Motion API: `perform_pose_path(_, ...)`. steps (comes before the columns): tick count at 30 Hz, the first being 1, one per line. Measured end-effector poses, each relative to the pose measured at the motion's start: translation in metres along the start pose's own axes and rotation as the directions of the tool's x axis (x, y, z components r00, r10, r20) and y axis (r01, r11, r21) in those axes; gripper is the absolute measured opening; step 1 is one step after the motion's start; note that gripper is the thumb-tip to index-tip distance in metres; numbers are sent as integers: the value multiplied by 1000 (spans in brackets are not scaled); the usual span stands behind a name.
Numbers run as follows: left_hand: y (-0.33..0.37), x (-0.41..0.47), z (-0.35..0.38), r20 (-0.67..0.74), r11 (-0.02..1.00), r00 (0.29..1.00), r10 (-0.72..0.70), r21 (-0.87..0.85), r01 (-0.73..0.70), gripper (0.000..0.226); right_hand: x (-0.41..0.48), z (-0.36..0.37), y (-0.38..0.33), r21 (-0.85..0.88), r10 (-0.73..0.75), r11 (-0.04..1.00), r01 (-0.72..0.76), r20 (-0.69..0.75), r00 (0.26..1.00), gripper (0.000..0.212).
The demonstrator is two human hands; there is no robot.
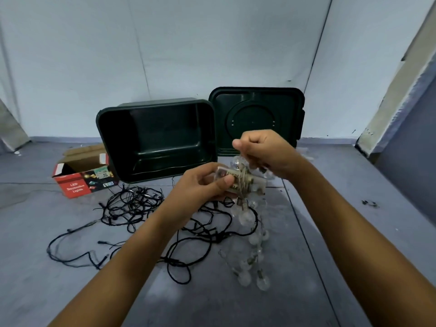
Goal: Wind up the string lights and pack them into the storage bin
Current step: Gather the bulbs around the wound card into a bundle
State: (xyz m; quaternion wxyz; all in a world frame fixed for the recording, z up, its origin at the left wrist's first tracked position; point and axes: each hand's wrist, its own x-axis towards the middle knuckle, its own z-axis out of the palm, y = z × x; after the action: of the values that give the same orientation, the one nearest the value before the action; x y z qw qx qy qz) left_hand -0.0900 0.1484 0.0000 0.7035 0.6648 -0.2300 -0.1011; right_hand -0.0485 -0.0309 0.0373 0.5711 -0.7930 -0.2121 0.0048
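Left hand [207, 182] has its fingers [224, 182] curled round a clear battery pack [232, 178], thumb on top, with a few turns of the globe string lights [253, 239] wrapped round the end nearest the right hand [264, 152]. Right-hand fingers [256, 162] are closed tight, pinching the strand just above and behind the pack. The rest of that clear-bulb strand hangs straight below both sets of fingers to the floor [342, 220].

Below and to the left of the left fingers, a second set, the black string lights [132, 204], lies in a loose tangle on the floor. The storage bin [165, 128] sits open just beyond the left fingers, against the wall [188, 43]. Its lid [252, 107] leans upright right behind the right fingers. Way off to the left of the fingers, beside the bin, there's an open red cardboard box [75, 186] marked LED Decorative Lights.
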Motion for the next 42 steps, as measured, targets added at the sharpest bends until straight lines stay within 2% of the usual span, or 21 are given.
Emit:
perform_pose_path(1,2,0,1,16,998,1000,-1,-56,2,26,0,4,9,193,53,980,-55,16,998,39)
perform_pose_path(2,3,0,1,17,995,1000,-1,-102,3,24,-1,11,16,400,97,910,-111,54,994,41)
perform_pose_path(4,7,2,1,-2,984,1000,13,-176,-13,20,-8,28,30,699,159,682,-214,144,977,38)
perform_pose_path(5,9,5,0,-24,976,999,25,-214,-30,20,-14,38,36,751,191,611,-250,166,967,41)
perform_pose_path(7,16,10,-5,-105,965,994,42,-253,-68,21,-29,56,51,772,257,562,-296,177,950,46)
perform_pose_path(9,23,16,-11,-219,975,974,62,-196,-106,20,-46,71,58,706,361,614,-354,148,921,49)
perform_pose_path(11,26,23,-18,-319,987,944,82,-102,-121,17,-64,84,54,502,395,795,-340,-2,919,44)
perform_pose_path(13,24,28,-24,-395,992,913,101,-35,-125,11,-79,90,36,164,251,960,-228,-143,957,38)
perform_pose_path(14,22,30,-27,-427,993,898,106,-9,-121,10,-83,89,25,-46,152,986,-161,-148,977,37)
perform_pose_path(16,15,31,-28,-458,994,882,112,38,-107,12,-83,80,4,-398,4,917,-21,-43,999,32)
perform_pose_path(18,7,29,-26,-429,993,896,116,76,-92,14,-73,66,-18,-537,-57,841,71,42,997,26)
perform_pose_path(22,-7,20,-11,-259,989,964,62,145,-25,13,-31,30,-48,-555,-95,821,130,91,991,24)
perform_pose_path(24,-11,14,-3,-179,990,984,23,140,3,16,-5,9,-45,-465,-78,879,104,75,994,28)
perform_pose_path(27,-9,8,6,-141,1000,990,-26,-2,26,11,21,-9,-6,-36,86,996,-83,68,994,34)
perform_pose_path(29,-2,7,6,-150,995,988,-24,-100,9,10,25,-5,27,218,193,954,-205,75,978,31)
perform_pose_path(31,3,8,5,-183,991,983,-2,-135,-24,11,23,7,56,434,256,858,-274,99,961,25)
perform_pose_path(34,5,11,0,-268,992,963,11,-121,-45,12,6,36,74,563,341,757,-331,92,936,21)
perform_pose_path(36,4,13,-4,-324,991,946,4,-126,-47,13,-17,56,69,557,384,759,-338,37,923,30)
perform_pose_path(38,3,17,-11,-379,991,925,17,-119,-66,16,-42,74,63,435,370,845,-311,-55,927,36)
perform_pose_path(40,4,20,-17,-418,993,907,47,-75,-87,16,-64,85,48,231,328,925,-301,-89,940,36)
perform_pose_path(42,1,21,-20,-428,996,901,65,-31,-86,14,-76,86,26,-126,226,965,-230,-41,973,30)
